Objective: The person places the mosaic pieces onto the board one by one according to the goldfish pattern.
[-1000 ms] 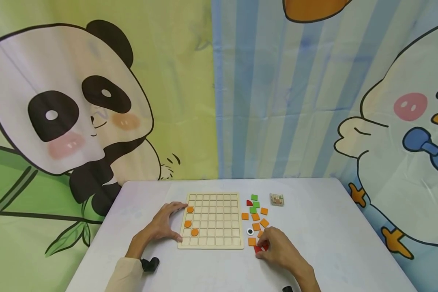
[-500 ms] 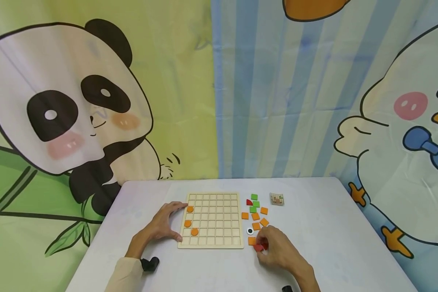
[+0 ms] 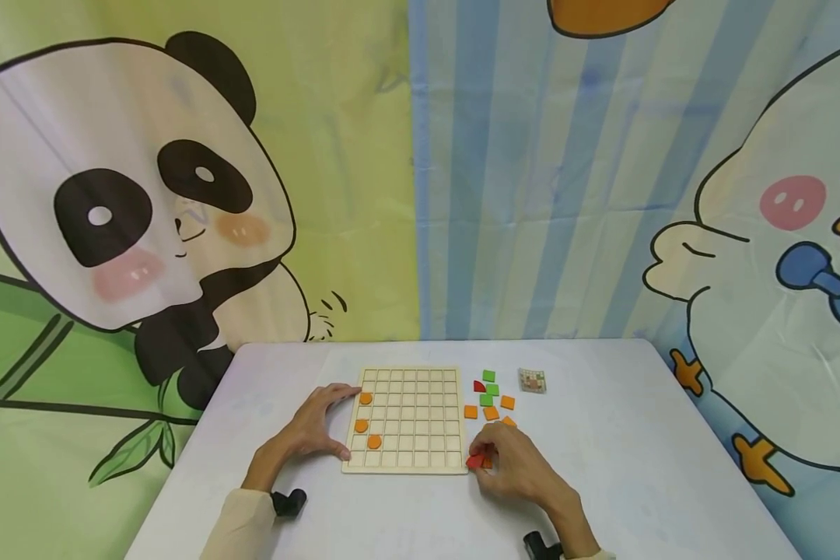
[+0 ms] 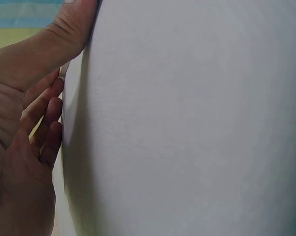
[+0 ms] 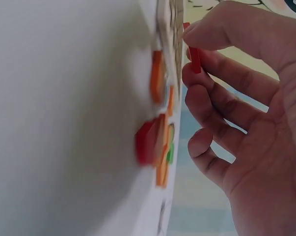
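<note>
A pale wooden grid board [image 3: 413, 420] lies on the white table. Along its left side rests my left hand [image 3: 315, 426], fingers spread, with an index fingertip and thumb at the edge. Three orange discs, an upper one [image 3: 366, 398], a middle one [image 3: 361, 425] and a lower one [image 3: 374, 442], sit in cells near that side. My right hand [image 3: 518, 465] pinches a flat red piece [image 5: 195, 60] between thumb and fingers, just off the board's lower right corner. An orange tile [image 3: 487, 463] shows partly behind those fingers. Another red piece [image 5: 147, 141] lies on the table in the right wrist view.
Right of the board lie green tiles [image 3: 488, 376], a red quarter-round piece [image 3: 479, 386] and several orange tiles [image 3: 470, 411]. A small patterned card [image 3: 532, 380] lies farther right. Behind the table [image 3: 602, 404] hangs a cartoon-printed curtain [image 3: 504, 171].
My right hand has picked up the red piece and moved left with it toward the board, now covering the black-and-white disc. My left hand stays at the board's left edge.
</note>
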{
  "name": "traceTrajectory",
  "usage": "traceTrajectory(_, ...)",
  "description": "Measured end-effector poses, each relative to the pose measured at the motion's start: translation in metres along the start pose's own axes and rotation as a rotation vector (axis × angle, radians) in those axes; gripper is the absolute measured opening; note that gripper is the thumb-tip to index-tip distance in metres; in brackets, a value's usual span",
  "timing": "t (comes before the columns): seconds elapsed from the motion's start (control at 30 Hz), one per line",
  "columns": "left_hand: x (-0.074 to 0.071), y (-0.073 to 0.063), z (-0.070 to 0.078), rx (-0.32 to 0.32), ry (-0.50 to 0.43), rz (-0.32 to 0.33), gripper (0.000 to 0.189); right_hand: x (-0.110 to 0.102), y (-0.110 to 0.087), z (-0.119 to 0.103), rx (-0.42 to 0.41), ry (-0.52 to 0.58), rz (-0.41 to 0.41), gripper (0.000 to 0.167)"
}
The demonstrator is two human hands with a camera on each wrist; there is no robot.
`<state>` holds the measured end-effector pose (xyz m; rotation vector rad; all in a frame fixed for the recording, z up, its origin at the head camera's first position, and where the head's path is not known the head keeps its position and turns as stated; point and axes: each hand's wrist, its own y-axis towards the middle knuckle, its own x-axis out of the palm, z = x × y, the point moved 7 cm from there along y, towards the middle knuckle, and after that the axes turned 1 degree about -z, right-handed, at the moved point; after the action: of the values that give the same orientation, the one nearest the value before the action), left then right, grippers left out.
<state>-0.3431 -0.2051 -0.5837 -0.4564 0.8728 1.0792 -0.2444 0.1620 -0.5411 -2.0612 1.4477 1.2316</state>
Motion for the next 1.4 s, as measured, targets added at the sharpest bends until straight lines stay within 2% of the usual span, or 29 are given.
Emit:
traceTrajectory(0.2, -0.001, 0.001, -0.001, 0.01, 0.032, 0.007, 0.13, 0.011, 0.023, -0.009, -0.08, 0.05, -0.045, 0.025)
traceTrajectory(0.43, -0.001, 0.001, 0.001, 0.01, 0.001, -0.008, 0.129, 0.026, 0.047, -0.018, -0.179, 0.004, -0.1, 0.025)
traceTrajectory(0.73, -0.002, 0.002, 0.004, 0.02, -0.003, -0.009, 0.129, 0.047, 0.082, -0.034, -0.212, 0.037, -0.161, 0.028)
traceTrajectory(0.9, -0.001, 0.0, 0.001, 0.011, 0.014, -0.004, 0.129, 0.057, 0.096, -0.045, -0.272, 0.036, -0.175, 0.028)
traceTrajectory(1.2, -0.001, 0.001, 0.0, 0.013, 0.009, -0.003, 0.129, 0.072, 0.109, -0.06, -0.331, -0.001, -0.186, 0.03)
traceTrajectory(1.4, 0.0, 0.002, -0.001, 0.011, 0.003, -0.006, 0.129, 0.078, 0.111, -0.059, -0.282, 0.008, -0.188, 0.028)
